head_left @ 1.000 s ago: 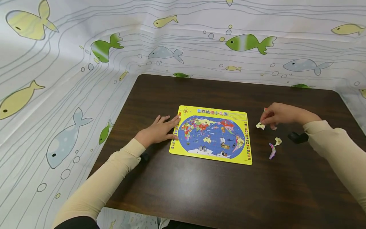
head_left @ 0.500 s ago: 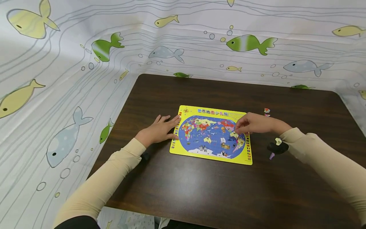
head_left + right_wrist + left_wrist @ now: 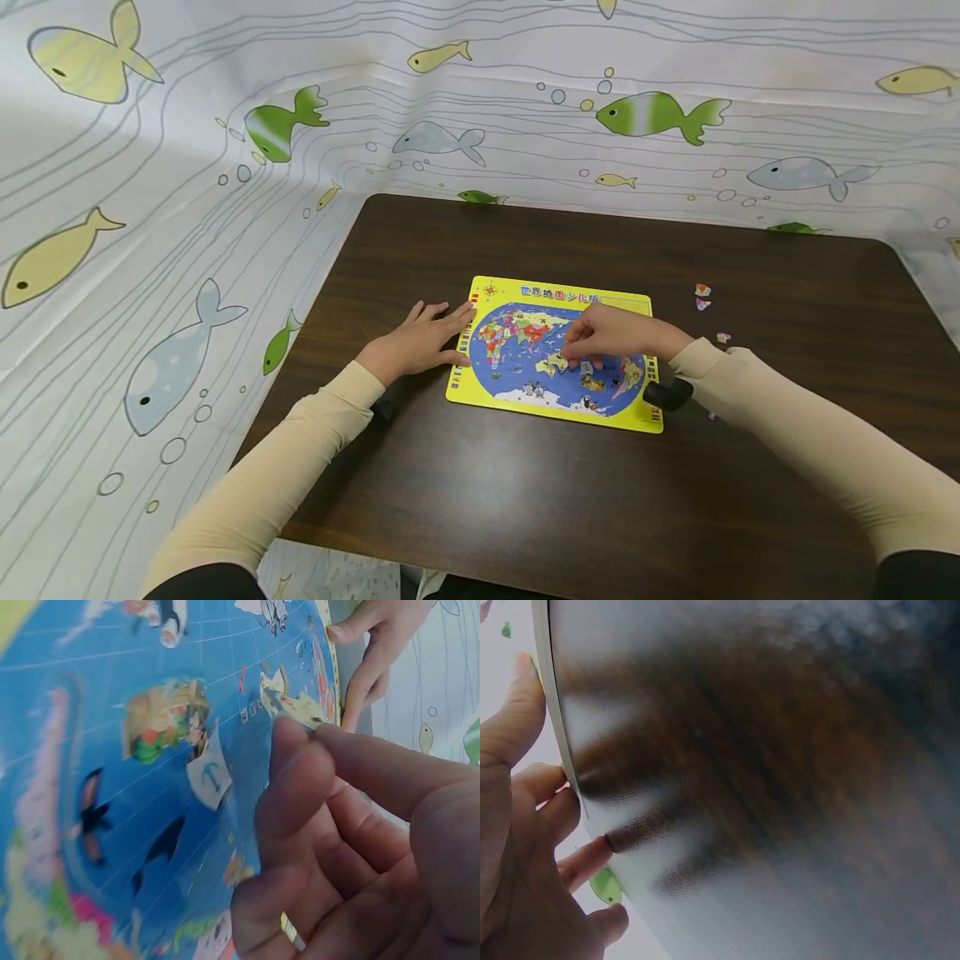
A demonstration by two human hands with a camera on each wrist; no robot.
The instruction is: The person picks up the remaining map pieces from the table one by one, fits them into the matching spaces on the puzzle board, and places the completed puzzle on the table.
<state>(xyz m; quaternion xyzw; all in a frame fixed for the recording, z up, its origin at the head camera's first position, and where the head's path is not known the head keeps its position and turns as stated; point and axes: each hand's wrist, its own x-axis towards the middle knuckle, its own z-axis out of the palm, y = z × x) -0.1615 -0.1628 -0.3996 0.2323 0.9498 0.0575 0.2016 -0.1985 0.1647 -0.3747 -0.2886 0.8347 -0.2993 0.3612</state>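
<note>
A yellow-bordered world map puzzle board (image 3: 558,418) lies on the dark wooden table. My left hand (image 3: 416,343) is spread at the board's left side, fingertips on its yellow border; in the left wrist view the fingers (image 3: 589,862) are stretched out along the edge. My right hand (image 3: 611,332) pinches a small cream puzzle piece (image 3: 306,709) between thumb and index finger. It holds the piece over the blue ocean, right beside the cream Australia shape (image 3: 544,367) on the map. The other right fingers curl loosely under the pinch.
To the right of the board lie small loose puzzle pieces: a red-and-white one (image 3: 702,290), a pinkish one (image 3: 702,305) and another (image 3: 723,337). A purple piece (image 3: 712,416) is partly hidden by the right forearm. A fish-patterned curtain (image 3: 525,117) hangs behind the table (image 3: 450,483).
My right hand has picked up the cream piece from the table on the right and carried it left over the board to the Australia shape. The left hand has stayed in place.
</note>
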